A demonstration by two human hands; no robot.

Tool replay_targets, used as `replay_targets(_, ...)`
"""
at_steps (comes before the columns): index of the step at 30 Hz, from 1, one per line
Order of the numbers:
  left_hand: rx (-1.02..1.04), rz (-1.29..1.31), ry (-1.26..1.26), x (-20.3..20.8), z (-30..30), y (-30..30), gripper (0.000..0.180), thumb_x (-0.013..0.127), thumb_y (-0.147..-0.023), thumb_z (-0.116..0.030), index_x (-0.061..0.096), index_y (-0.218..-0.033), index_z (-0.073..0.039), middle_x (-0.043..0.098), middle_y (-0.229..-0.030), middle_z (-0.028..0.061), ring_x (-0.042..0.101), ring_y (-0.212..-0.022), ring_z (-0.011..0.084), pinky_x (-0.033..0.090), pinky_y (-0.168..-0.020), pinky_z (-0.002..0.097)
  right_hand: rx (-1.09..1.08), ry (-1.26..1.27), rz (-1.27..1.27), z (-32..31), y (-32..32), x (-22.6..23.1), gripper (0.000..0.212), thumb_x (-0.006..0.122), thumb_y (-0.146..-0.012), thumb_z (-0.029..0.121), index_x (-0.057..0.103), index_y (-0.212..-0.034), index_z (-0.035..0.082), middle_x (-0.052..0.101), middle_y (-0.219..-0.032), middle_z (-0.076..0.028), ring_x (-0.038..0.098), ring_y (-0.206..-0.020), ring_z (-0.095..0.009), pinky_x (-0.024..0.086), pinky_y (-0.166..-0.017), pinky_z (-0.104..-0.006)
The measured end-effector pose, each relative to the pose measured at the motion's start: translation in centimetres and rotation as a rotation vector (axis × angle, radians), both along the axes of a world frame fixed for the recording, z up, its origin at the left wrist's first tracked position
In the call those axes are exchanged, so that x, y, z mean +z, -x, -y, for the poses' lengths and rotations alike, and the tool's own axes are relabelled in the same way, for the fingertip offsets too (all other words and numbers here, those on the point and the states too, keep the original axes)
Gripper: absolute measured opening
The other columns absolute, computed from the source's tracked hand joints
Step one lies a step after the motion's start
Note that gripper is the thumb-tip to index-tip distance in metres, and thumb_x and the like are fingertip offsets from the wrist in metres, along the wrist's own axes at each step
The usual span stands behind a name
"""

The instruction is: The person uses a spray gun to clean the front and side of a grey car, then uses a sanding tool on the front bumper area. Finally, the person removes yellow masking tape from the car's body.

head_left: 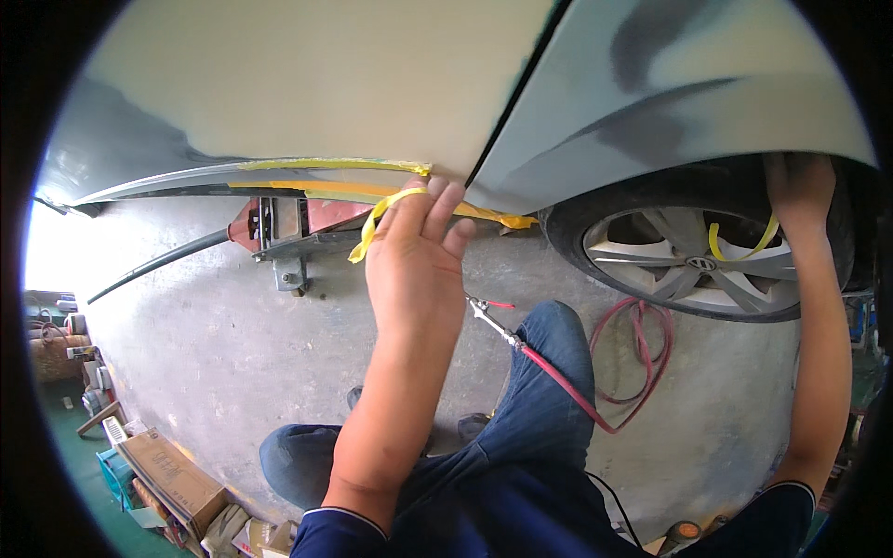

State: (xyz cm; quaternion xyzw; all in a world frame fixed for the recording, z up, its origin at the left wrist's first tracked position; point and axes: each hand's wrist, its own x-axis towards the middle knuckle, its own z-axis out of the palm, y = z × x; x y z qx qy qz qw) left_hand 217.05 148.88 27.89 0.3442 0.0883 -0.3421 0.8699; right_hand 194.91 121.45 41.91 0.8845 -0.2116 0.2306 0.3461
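A loose strip of yellow masking tape (370,232) hangs from the closed fingers of my left hand (417,251). That hand is raised to the lower edge of a car door (344,84), whose paint is pale and patchy grey. A yellow taped line (316,166) runs along the door's lower edge and ends at my fingertips. Under the fender (670,93), my right hand (802,191) reaches into the wheel arch above the tyre, its fingers hidden. Another yellow tape strip (744,253) loops down beside that wrist, in front of the alloy wheel (662,232).
A red floor jack (330,216) with a long dark handle stands under the sill, where orange-yellow tape (493,217) also runs. An air blow gun (493,323) on a red hose (577,395) lies across my knee. Cardboard boxes (172,474) and clutter line the lower left.
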Motion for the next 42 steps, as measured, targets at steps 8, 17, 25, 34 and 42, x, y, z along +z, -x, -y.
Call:
replay_targets(8,-0.003,-0.005,-0.061,-1.9,0.8,-1.7,0.011,0.059,-0.095,-0.013,0.057,-0.104,-0.006,0.064,-0.09,0.0043,0.065,-0.081,0.0146,0.052,-0.063,0.0235,-0.09,0.011,0.005,-0.5,-0.4,-0.4,0.025,0.057,-0.094,0.026,0.067,-0.107,0.007,0.067,-0.1,-0.016,0.066,-0.088,-0.033,0.052,-0.076,-0.0398)
replay_targets(17,-0.011,0.096,-0.195,-1.0,1.0,-1.4,0.014,0.06,-0.095,-0.013,0.058,-0.104,-0.003,0.064,-0.088,0.0063,0.063,-0.072,0.0144,0.053,-0.062,0.026,-0.152,0.048,-0.101,0.4,0.2,-0.2,0.024,0.056,-0.096,0.024,0.067,-0.11,0.008,0.067,-0.105,-0.013,0.066,-0.094,-0.029,0.051,-0.082,-0.0375)
replay_targets(25,-0.112,0.028,-0.311,1.3,0.3,-2.3,0.018,0.058,-0.094,-0.01,0.055,-0.106,0.003,0.063,-0.095,0.0117,0.063,-0.073,0.0178,0.054,-0.062,0.0294,-0.275,0.02,-0.05,-0.1,-0.4,-0.8,0.028,0.053,-0.098,0.029,0.067,-0.112,0.009,0.066,-0.107,-0.014,0.065,-0.096,-0.028,0.051,-0.083,-0.0381)
replay_targets(34,-0.129,-0.043,-0.355,2.1,0.5,-2.6,0.016,0.055,-0.096,-0.012,0.055,-0.107,0.0,0.063,-0.091,0.0095,0.063,-0.074,0.0179,0.055,-0.063,0.0295,-0.364,-0.024,-0.122,3.6,1.4,-1.5,0.031,0.05,-0.099,0.032,0.064,-0.117,0.01,0.065,-0.108,-0.015,0.066,-0.095,-0.027,0.051,-0.084,-0.0382)
replay_targets(42,-0.102,0.006,-0.356,2.1,0.4,-2.2,0.018,0.059,-0.091,-0.01,0.054,-0.103,0.004,0.061,-0.09,0.0105,0.063,-0.07,0.0185,0.055,-0.061,0.0306,-0.302,0.134,-0.239,5.2,2.2,-1.7,0.029,0.049,-0.1,0.026,0.061,-0.123,0.014,0.063,-0.113,-0.013,0.065,-0.097,-0.025,0.053,-0.083,-0.0365)
